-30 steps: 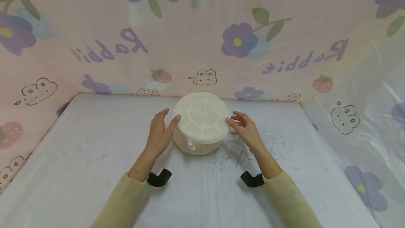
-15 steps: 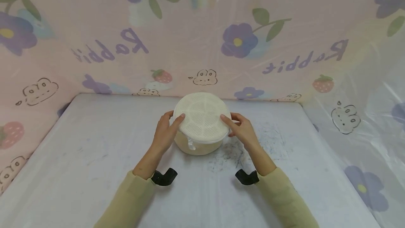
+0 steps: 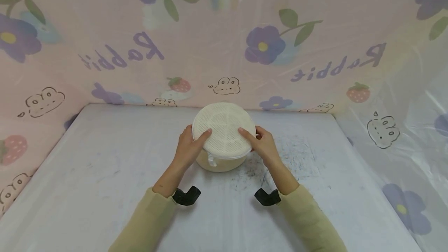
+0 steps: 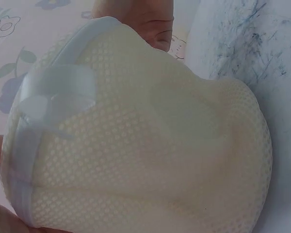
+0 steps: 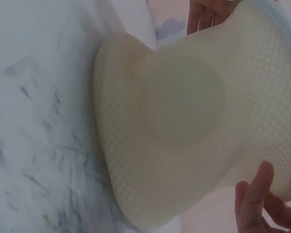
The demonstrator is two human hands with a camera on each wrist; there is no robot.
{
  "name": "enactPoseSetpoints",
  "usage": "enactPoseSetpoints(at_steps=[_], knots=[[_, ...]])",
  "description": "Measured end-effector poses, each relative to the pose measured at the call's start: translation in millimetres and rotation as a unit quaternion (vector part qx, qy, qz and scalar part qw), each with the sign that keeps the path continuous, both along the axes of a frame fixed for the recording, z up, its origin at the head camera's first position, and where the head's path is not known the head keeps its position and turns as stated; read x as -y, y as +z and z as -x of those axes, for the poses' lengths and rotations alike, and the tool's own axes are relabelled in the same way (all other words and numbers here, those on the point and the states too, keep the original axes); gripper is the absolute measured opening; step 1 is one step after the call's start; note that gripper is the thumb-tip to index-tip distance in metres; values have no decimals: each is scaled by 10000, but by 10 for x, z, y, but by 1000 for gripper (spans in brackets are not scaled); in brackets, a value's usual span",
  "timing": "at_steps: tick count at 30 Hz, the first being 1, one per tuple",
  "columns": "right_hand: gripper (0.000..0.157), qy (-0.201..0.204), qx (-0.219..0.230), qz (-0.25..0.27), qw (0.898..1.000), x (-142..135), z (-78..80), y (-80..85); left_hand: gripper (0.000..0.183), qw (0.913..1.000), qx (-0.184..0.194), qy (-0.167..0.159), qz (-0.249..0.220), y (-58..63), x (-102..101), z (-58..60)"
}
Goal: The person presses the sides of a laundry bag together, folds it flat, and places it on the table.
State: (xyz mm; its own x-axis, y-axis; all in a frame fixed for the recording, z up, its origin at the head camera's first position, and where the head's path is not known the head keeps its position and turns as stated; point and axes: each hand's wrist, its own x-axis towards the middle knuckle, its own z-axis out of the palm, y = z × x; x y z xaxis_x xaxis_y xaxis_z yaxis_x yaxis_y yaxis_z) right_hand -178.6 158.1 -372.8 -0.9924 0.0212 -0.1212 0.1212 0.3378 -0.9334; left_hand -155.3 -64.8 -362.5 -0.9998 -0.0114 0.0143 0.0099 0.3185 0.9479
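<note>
A round cream mesh laundry bag (image 3: 224,135) stands on the table in the head view, its flat lid facing up and tilted toward me. A pale tab (image 3: 212,160) hangs at its front rim. My left hand (image 3: 188,147) grips the left side of the rim, thumb on top and fingers mostly hidden behind the edge. Opposite it, my right hand (image 3: 266,145) holds the right side the same way. The wrist views show the soft mesh wall (image 4: 121,136) dented inward, with a round, paler patch (image 5: 184,99) on the side.
The white table (image 3: 122,174) carries dark scuff marks (image 3: 262,166) right of the bag. A patterned curtain (image 3: 210,42) hangs behind and along both sides. Black curved pieces (image 3: 187,196) sit at both wrists.
Both hands have come inward onto the bag, the thumbs sliding farther over the lid and the fingers going round the rim. The bag stays in the same spot.
</note>
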Motion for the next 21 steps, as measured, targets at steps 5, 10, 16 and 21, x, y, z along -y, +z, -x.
enactPoseSetpoints(at_steps=[5,10,16,21], knots=[[54,-49,-6,112,9999,32,-8,-6,59,9997,187,137,70,-20,-12,-4],[53,-114,-18,121,9999,43,-23,-26,60,9989,386,266,-14,-32,-35,-11],[57,-208,110,97,9997,63,-24,-53,57,9980,440,447,16,-47,-78,5],[57,-243,231,131,9994,81,-35,-61,54,9975,364,608,44,-73,-94,31]])
